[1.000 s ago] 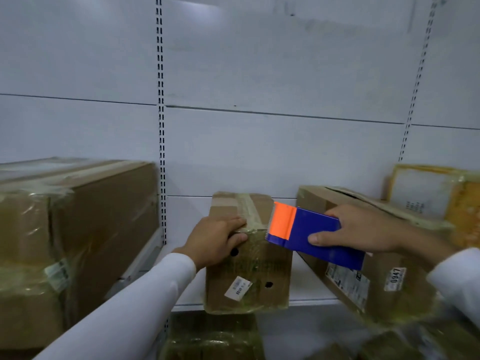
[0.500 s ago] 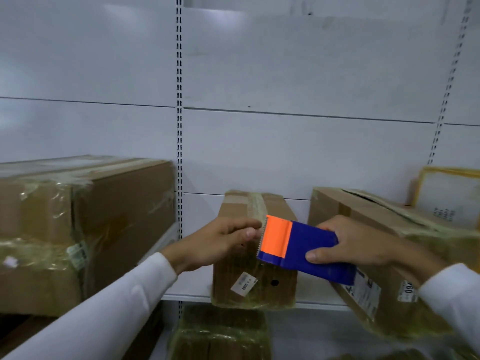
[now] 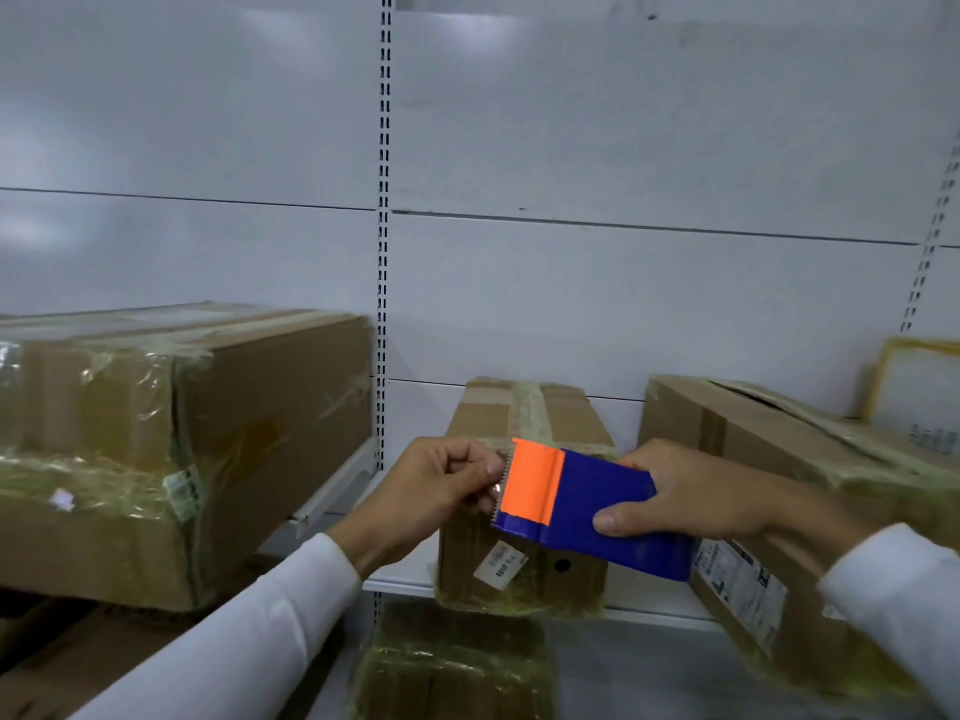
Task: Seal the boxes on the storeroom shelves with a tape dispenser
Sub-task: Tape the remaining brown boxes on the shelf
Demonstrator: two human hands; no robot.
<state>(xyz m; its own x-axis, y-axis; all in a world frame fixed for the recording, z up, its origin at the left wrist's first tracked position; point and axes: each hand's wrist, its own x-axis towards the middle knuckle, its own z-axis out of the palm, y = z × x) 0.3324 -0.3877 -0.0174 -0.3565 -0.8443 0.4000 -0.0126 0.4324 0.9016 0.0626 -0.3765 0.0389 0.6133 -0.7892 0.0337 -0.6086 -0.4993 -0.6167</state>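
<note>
Right hand (image 3: 696, 493) grips the blue-and-orange tape dispenser (image 3: 582, 504) in front of the small cardboard box (image 3: 524, 423) on the shelf (image 3: 649, 610). Left hand (image 3: 436, 491) pinches at its toothed end, looks like the tape's edge.

A blue tape dispenser (image 3: 597, 517) with an orange front and a toothed edge is held tilted in front of a small upright cardboard box (image 3: 524, 511) on the shelf (image 3: 654, 613). Clear tape already runs along that box's top; larger taped boxes (image 3: 182, 439) stand either side.
</note>
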